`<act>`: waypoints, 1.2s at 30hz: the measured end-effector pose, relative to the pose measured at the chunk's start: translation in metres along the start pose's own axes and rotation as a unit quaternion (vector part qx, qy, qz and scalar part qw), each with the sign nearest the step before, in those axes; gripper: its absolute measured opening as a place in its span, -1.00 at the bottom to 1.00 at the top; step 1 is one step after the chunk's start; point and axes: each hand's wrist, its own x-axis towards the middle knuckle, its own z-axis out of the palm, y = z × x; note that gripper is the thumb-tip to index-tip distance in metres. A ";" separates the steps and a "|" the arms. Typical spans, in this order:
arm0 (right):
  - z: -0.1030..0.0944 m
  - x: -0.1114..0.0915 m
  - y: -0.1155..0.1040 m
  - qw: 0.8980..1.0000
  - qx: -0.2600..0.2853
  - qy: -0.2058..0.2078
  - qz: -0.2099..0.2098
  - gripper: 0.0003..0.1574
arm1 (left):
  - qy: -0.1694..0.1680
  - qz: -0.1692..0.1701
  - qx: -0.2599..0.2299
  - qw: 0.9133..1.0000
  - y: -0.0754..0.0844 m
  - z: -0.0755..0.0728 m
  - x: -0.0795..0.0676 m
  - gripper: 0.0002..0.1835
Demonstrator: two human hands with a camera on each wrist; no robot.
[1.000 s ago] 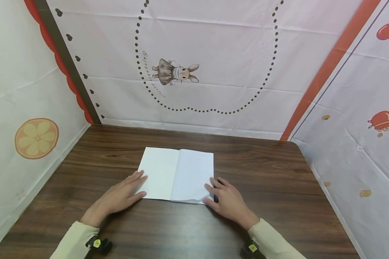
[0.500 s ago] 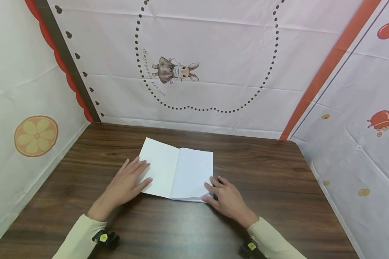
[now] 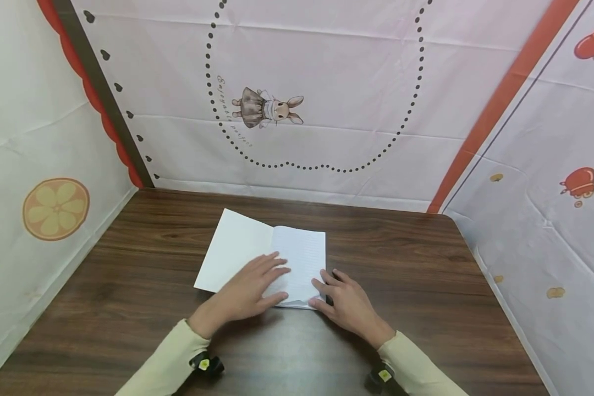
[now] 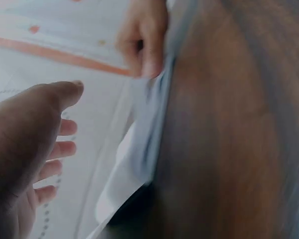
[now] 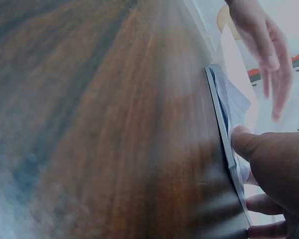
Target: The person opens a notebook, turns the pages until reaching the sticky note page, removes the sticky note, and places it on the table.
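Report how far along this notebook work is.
Done: the notebook lies open on the table, its lined page showing. In hand: the right hand rests on the lower right corner, beside curled paper, while the left hand appears to hover over the page. Remaining, probably: flattening the left leaf, which tilts up off the table, and the curled paper.

A dark wood-grain table [image 3: 401,264] stands between creased, whitish hangings — the back one [image 3: 326,82] printed with a sideways rabbit [image 3: 267,107] inside a dotted outline, the left one [image 3: 39,137] with an orange slice [image 3: 56,209]. An orange-red stripe [image 3: 500,110] slants down the right corner — soft light gleams on the tabletop's near middle.
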 end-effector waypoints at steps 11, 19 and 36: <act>0.001 0.001 -0.002 1.000 0.007 0.004 0.000 -0.31 | -0.076 0.038 0.038 0.996 0.016 0.031 0.020 -0.44; 0.001 0.000 -0.004 1.000 0.011 -0.009 0.015 -0.32 | -0.064 0.052 0.078 0.994 0.018 0.029 0.029 -0.52; 0.002 -0.001 -0.003 0.998 0.015 0.000 0.066 -0.06 | 0.082 0.010 0.158 0.984 0.015 0.028 0.034 -0.93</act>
